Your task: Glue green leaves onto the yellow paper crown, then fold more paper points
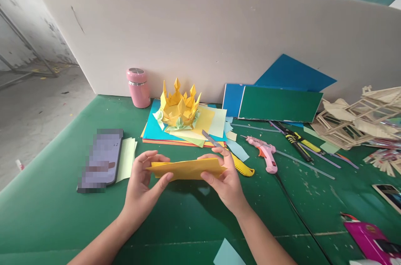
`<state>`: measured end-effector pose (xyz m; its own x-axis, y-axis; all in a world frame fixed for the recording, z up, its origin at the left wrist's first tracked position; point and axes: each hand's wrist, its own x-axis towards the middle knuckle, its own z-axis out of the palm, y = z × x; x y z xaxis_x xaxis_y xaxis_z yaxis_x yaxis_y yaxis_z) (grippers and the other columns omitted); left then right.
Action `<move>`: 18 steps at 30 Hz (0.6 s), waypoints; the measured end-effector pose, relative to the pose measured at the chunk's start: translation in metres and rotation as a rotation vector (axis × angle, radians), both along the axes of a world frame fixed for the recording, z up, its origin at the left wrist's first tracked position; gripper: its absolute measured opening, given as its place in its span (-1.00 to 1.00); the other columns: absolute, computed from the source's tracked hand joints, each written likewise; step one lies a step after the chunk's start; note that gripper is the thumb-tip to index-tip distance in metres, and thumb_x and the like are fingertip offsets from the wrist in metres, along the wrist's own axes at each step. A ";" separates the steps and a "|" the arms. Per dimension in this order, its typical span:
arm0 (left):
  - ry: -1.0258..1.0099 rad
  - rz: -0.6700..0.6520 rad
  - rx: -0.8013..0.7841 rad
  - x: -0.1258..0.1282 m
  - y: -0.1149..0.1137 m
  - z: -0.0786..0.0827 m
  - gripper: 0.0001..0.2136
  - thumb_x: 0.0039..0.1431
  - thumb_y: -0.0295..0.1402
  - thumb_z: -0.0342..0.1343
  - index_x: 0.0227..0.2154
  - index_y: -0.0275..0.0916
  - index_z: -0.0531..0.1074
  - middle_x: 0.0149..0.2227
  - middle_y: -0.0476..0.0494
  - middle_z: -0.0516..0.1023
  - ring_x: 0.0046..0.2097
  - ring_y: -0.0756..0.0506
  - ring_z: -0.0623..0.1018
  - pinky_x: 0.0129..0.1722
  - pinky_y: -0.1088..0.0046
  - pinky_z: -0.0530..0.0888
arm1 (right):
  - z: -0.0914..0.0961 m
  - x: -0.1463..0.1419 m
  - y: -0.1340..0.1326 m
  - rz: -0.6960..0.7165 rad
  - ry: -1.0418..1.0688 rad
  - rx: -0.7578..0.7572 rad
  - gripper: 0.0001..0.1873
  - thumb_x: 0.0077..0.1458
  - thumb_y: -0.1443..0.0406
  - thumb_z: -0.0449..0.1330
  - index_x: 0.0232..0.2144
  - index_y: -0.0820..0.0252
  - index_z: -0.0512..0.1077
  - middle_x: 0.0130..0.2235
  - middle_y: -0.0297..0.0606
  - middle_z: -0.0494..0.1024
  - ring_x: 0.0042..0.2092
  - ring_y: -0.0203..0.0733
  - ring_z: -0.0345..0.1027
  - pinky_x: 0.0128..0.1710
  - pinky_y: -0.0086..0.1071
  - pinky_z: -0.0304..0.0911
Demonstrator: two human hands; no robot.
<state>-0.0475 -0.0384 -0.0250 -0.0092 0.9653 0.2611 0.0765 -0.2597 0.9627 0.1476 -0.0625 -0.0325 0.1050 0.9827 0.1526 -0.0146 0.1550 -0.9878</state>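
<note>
A folded sheet of yellow-orange paper (188,169) is held flat above the green table (188,223). My left hand (145,181) pinches its left end, thumb on top and fingers beneath. My right hand (224,179) pinches its right end the same way. Just behind the paper lies a yellow utility knife (241,166) with its blade out. Further back, a yellow origami crown (180,106) sits on a stack of coloured paper sheets (188,129).
A phone (102,160) lies at the left beside pale green paper (127,158). A pink flask (138,87) stands at the back wall. A pink glue gun (266,154), its cable, tools, blue and green boards (278,104) and a wooden model (354,121) fill the right.
</note>
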 end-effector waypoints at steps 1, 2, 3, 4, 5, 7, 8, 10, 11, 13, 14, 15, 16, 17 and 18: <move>-0.015 -0.018 -0.019 0.001 -0.001 -0.001 -0.58 -0.02 -0.24 0.23 -0.11 -0.12 0.23 -0.28 -0.08 0.50 -0.21 -0.11 0.53 -0.21 0.36 0.51 | -0.001 0.000 0.001 0.028 0.007 -0.020 -0.42 -0.04 0.12 0.29 -0.05 0.00 0.10 -0.13 -0.25 0.46 -0.14 -0.12 0.44 -0.15 -0.22 0.40; -0.019 -0.039 -0.052 0.001 -0.001 -0.002 -0.57 0.00 -0.23 0.22 -0.08 -0.12 0.21 -0.28 -0.07 0.48 -0.22 -0.10 0.53 -0.22 0.37 0.51 | -0.003 -0.001 0.001 0.045 0.010 -0.038 -0.39 -0.05 0.13 0.30 -0.02 0.00 0.08 -0.10 -0.24 0.43 -0.13 -0.13 0.43 -0.12 -0.21 0.39; -0.013 -0.061 -0.091 0.001 -0.002 -0.003 -0.56 0.01 -0.22 0.21 -0.07 -0.12 0.20 -0.28 -0.07 0.47 -0.24 -0.09 0.53 -0.24 0.37 0.52 | -0.004 -0.001 0.001 0.055 0.008 -0.047 -0.38 -0.05 0.14 0.30 -0.01 0.01 0.08 -0.08 -0.24 0.40 -0.12 -0.13 0.42 -0.09 -0.21 0.38; 0.001 -0.082 -0.129 0.002 -0.003 -0.004 -0.56 0.01 -0.21 0.20 -0.06 -0.12 0.20 -0.28 -0.07 0.46 -0.26 -0.09 0.53 -0.24 0.37 0.52 | -0.005 -0.001 0.001 0.069 0.001 -0.050 -0.37 -0.04 0.15 0.29 0.00 0.00 0.07 -0.07 -0.23 0.37 -0.10 -0.14 0.41 -0.07 -0.21 0.36; 0.021 -0.094 -0.156 0.002 -0.004 -0.004 -0.56 0.00 -0.21 0.20 -0.07 -0.12 0.21 -0.28 -0.06 0.45 -0.26 -0.09 0.53 -0.24 0.36 0.52 | -0.006 -0.001 0.002 0.089 -0.007 -0.049 -0.38 -0.03 0.15 0.28 0.00 0.00 0.06 -0.06 -0.23 0.36 -0.09 -0.14 0.40 -0.06 -0.21 0.36; 0.050 -0.076 -0.169 0.002 -0.004 -0.005 -0.59 -0.02 -0.20 0.20 -0.11 -0.12 0.25 -0.25 -0.07 0.43 -0.24 -0.10 0.52 -0.23 0.36 0.51 | -0.008 -0.002 0.003 0.112 -0.039 -0.038 -0.38 -0.02 0.14 0.27 0.01 -0.01 0.05 -0.08 -0.25 0.36 -0.09 -0.15 0.39 -0.06 -0.21 0.35; 0.054 -0.047 -0.163 0.002 -0.004 -0.005 -0.61 -0.03 -0.20 0.20 -0.14 -0.12 0.26 -0.24 -0.07 0.43 -0.23 -0.10 0.52 -0.22 0.37 0.51 | -0.008 -0.002 0.003 0.099 -0.055 -0.022 -0.39 -0.02 0.14 0.27 0.00 0.00 0.05 -0.12 -0.26 0.37 -0.10 -0.15 0.38 -0.06 -0.21 0.35; 0.033 -0.012 -0.168 0.003 -0.003 -0.005 -0.62 -0.04 -0.18 0.20 -0.16 -0.12 0.26 -0.25 -0.07 0.43 -0.24 -0.10 0.52 -0.25 0.37 0.51 | -0.009 -0.004 0.005 0.028 -0.060 0.016 -0.42 -0.01 0.11 0.26 -0.03 0.02 0.07 -0.18 -0.27 0.38 -0.11 -0.13 0.37 -0.07 -0.19 0.34; 0.015 -0.024 -0.189 0.003 -0.003 -0.004 -0.61 -0.04 -0.17 0.20 -0.15 -0.12 0.26 -0.27 -0.06 0.43 -0.26 -0.10 0.52 -0.28 0.37 0.51 | -0.009 -0.005 0.005 0.000 -0.046 0.025 -0.44 -0.01 0.10 0.25 -0.04 0.03 0.08 -0.19 -0.27 0.38 -0.11 -0.12 0.36 -0.08 -0.19 0.34; 0.007 -0.076 -0.246 0.003 -0.003 -0.003 -0.60 -0.04 -0.15 0.20 -0.14 -0.12 0.26 -0.29 -0.05 0.44 -0.29 -0.11 0.52 -0.34 0.37 0.52 | -0.009 -0.007 0.005 0.021 0.005 -0.001 -0.47 0.02 0.09 0.22 -0.04 0.03 0.08 -0.14 -0.23 0.39 -0.09 -0.12 0.37 -0.07 -0.19 0.35; 0.019 -0.096 -0.266 0.003 -0.004 -0.003 -0.60 -0.04 -0.14 0.20 -0.15 -0.12 0.27 -0.29 -0.06 0.44 -0.29 -0.11 0.52 -0.35 0.37 0.52 | -0.008 -0.008 0.005 0.058 0.027 -0.028 -0.49 0.04 0.08 0.21 -0.04 0.03 0.08 -0.10 -0.21 0.39 -0.06 -0.12 0.36 -0.06 -0.20 0.34; 0.037 -0.106 -0.280 0.003 -0.004 -0.002 -0.61 -0.04 -0.13 0.20 -0.16 -0.13 0.28 -0.28 -0.06 0.44 -0.29 -0.12 0.53 -0.36 0.36 0.53 | -0.009 -0.009 0.005 0.090 0.045 -0.051 -0.51 0.06 0.07 0.19 -0.04 0.02 0.09 -0.07 -0.20 0.39 -0.04 -0.13 0.36 -0.05 -0.21 0.34; 0.052 -0.103 -0.292 0.003 -0.004 -0.002 -0.61 -0.05 -0.12 0.21 -0.18 -0.14 0.30 -0.27 -0.07 0.44 -0.28 -0.13 0.53 -0.35 0.36 0.53 | -0.009 -0.010 0.005 0.100 0.056 -0.065 -0.53 0.07 0.06 0.17 -0.05 0.02 0.10 -0.06 -0.19 0.40 -0.02 -0.13 0.35 -0.04 -0.22 0.33; 0.054 -0.091 -0.307 0.003 -0.004 -0.001 -0.61 -0.05 -0.10 0.21 -0.19 -0.14 0.30 -0.26 -0.08 0.45 -0.27 -0.14 0.53 -0.34 0.35 0.53 | -0.009 -0.010 0.006 0.083 0.060 -0.072 -0.55 0.07 0.03 0.16 -0.08 0.03 0.12 -0.07 -0.20 0.42 -0.02 -0.13 0.36 -0.05 -0.23 0.34; 0.035 -0.075 -0.330 0.003 -0.004 -0.001 -0.59 -0.06 -0.07 0.21 -0.18 -0.14 0.30 -0.25 -0.09 0.46 -0.25 -0.16 0.54 -0.34 0.34 0.54 | -0.010 -0.010 0.007 0.044 0.058 -0.078 -0.56 0.05 0.01 0.16 -0.12 0.04 0.14 -0.11 -0.22 0.44 -0.05 -0.14 0.38 -0.08 -0.24 0.35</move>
<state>-0.0440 -0.0425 -0.0256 0.0683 0.9955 -0.0662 0.1038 0.0590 0.9929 0.1375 -0.0555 -0.0425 0.0676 0.9952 0.0708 -0.0776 0.0760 -0.9941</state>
